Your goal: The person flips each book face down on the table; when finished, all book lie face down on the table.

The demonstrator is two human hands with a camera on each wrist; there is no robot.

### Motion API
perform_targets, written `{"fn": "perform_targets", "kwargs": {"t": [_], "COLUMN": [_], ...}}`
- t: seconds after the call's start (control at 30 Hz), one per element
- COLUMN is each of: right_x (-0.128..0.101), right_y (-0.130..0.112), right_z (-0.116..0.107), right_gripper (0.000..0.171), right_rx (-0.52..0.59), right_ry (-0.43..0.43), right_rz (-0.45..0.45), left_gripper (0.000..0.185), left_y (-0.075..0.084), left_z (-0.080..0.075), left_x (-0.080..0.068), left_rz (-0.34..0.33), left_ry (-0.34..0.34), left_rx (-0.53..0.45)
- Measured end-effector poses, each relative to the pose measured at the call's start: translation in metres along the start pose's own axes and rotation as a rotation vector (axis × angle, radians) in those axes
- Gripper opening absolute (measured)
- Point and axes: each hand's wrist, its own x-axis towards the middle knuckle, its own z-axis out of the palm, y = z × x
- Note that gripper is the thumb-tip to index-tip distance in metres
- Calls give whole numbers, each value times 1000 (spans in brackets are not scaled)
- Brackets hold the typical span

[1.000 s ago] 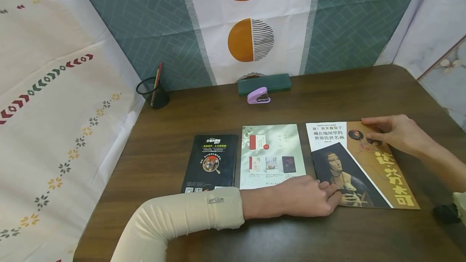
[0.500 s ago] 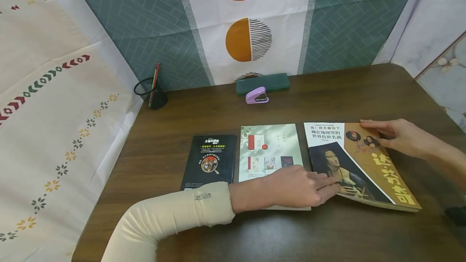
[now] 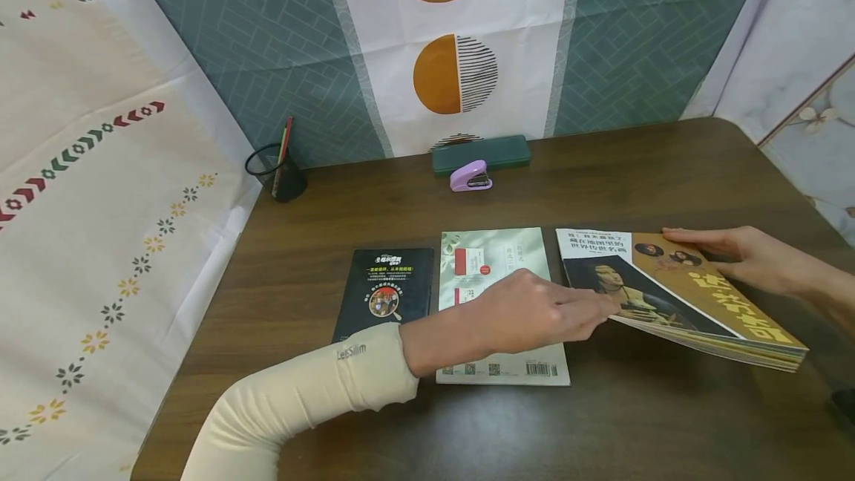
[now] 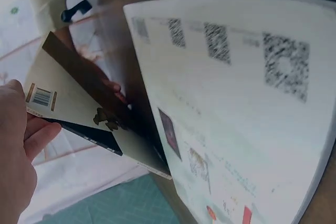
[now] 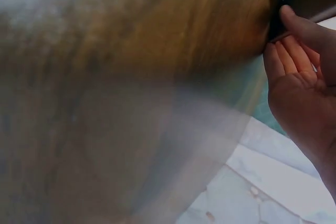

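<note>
The left hand (image 3: pixel 544 314) pinched the near left corner of a brown-and-white book (image 3: pixel 711 292), and the right hand (image 3: pixel 761 258) gripped its far right end. The book tilted, near edge raised above the table (image 3: pixel 601 421), just beside a pale green book (image 3: pixel 490 262) lying flat.

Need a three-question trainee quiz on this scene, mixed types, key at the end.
1. Which hand holds the gold book at its nearer edge?
2. True or false: the purple stapler sits nearer the person than the green box.
3. Fill in: the ___ book lies between the black book and the gold one.

Key: 1. The left hand. 2. True. 3. Pale green.
</note>
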Motion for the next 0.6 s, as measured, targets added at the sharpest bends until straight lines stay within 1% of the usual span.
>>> {"fn": "perform_targets", "kwargs": {"t": [0.03,0.1,0.2,0.27,0.33,0.4,0.47,0.5,0.53,0.57,0.6], "right_x": [-1,-2,-5,-6,-8,-9,-11,-12,-13,-14,-16], "right_y": [0,1,2,3,4,3,1,-1,-3,-5,-8], "right_z": [0,-1,-3,-3,-3,-2,-1,0,1,1,0], "right_gripper": [65,58,51,50,51,50,45,40,36,33,33], "right_rx": [-1,39,113,180,209,251,238,217,208,194,161], "right_ry": [4,6,21,23,33,49,99,127,157,185,175], "right_rz": [11,39,14,-40,-131,-181,-220,-218,-193,-162,-100], "left_gripper": [33,31,28,27,28,28,29,29,29,29,29], "left_y": [-2,-5,-12,-16,-21,-25,-30,-32,-34,-36,-38], "left_z": [-2,-4,-8,-11,-13,-15,-18,-20,-21,-23,-24], "left_x": [0,1,2,2,2,1,1,1,2,2,2], "left_rz": [-8,-24,-51,-68,-83,-102,-131,-148,-168,-187,-207], "left_ry": [9,37,86,122,152,179,192,193,194,194,195], "left_rx": [-5,-26,-67,-86,-106,-138,-190,-218,-252,-275,-300]}}
